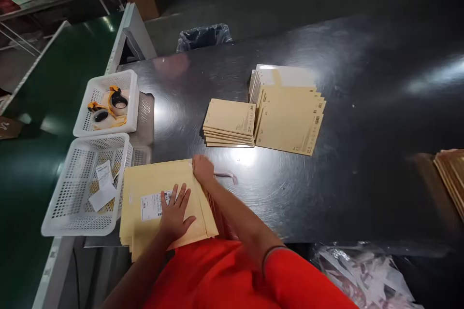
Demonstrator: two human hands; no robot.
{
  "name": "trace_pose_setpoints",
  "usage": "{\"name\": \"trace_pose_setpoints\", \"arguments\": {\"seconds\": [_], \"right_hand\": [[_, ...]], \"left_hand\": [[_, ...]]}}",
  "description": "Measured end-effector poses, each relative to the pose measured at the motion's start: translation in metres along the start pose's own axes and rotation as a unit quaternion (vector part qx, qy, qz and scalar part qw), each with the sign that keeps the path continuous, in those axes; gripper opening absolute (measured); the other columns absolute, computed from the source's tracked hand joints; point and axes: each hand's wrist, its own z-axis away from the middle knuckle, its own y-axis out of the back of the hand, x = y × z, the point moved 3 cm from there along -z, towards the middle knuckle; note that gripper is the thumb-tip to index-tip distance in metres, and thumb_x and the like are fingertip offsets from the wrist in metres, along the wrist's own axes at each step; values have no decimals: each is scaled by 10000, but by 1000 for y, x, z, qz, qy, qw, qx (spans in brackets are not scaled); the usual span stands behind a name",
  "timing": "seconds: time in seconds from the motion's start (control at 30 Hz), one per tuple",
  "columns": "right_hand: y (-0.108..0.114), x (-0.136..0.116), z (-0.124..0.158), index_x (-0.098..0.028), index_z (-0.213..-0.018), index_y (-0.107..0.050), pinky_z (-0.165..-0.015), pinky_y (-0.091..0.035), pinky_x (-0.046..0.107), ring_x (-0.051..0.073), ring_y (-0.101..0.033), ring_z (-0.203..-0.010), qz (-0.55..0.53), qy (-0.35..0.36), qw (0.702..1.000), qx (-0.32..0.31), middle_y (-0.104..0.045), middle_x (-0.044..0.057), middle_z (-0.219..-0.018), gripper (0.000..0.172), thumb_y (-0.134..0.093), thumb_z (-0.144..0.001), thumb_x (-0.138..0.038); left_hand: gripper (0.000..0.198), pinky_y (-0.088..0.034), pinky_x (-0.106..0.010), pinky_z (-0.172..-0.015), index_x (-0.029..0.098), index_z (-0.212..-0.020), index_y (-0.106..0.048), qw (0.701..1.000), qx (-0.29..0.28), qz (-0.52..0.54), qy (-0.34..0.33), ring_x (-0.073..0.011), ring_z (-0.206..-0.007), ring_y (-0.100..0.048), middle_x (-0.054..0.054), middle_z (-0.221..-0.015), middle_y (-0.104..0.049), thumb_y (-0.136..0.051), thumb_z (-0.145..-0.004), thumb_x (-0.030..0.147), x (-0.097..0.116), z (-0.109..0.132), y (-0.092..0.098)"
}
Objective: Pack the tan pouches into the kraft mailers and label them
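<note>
A yellow padded envelope (159,176) lies on top of a pile of similar envelopes at the table's near left. It bears a white shipping label (149,208). My left hand (176,215) rests flat on it, fingers spread, partly over the label's right side. At the envelope's far right corner, my right hand (203,170) is closed around the edge; its fingertips are hidden. A thin, pinkish strip (225,175) lies on the table just right of that hand.
Cardboard mailers stand in a smaller stack (230,118) and a larger stack (290,120) beyond my hands. At left, one white basket (132,89) holds tape dispensers, another (54,212) paper slips. A green conveyor (68,77) runs beyond them. More envelopes (451,178) sit far right.
</note>
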Motion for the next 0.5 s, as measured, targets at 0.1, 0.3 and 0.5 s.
{"name": "trace_pose_setpoints", "arguments": {"seconds": [0.1,0.3,0.5], "right_hand": [[1,2,3,-110,-1096,-551,-782,-384,322,222,-517,-974,1,1,1000,6,-575,165,-1131,319,-258,-988,-177],[-52,44,158,-190,-937,-564,-616,-364,254,163,-583,-759,-45,30,995,-86,-638,68,-960,125,-455,-936,-250],[-54,74,169,-209,-916,-533,-593,-332,249,176,-582,-713,-189,2,971,-146,-644,12,-796,185,-563,-856,-382]], "left_hand": [[743,170,-631,-1094,158,-1495,-260,1000,-7,3,23,-355,-1448,-158,-119,-1564,-252,-493,-865,475,3,-2,1],[596,-10,-587,-1162,201,-1442,-368,993,-14,100,57,-331,-1441,-211,-96,-1563,-277,-486,-885,379,1,-3,11],[674,-462,-537,-952,-6,-1372,-364,904,83,77,412,-386,-1242,-503,-288,-1289,-543,-362,-922,496,-79,66,14]]}}
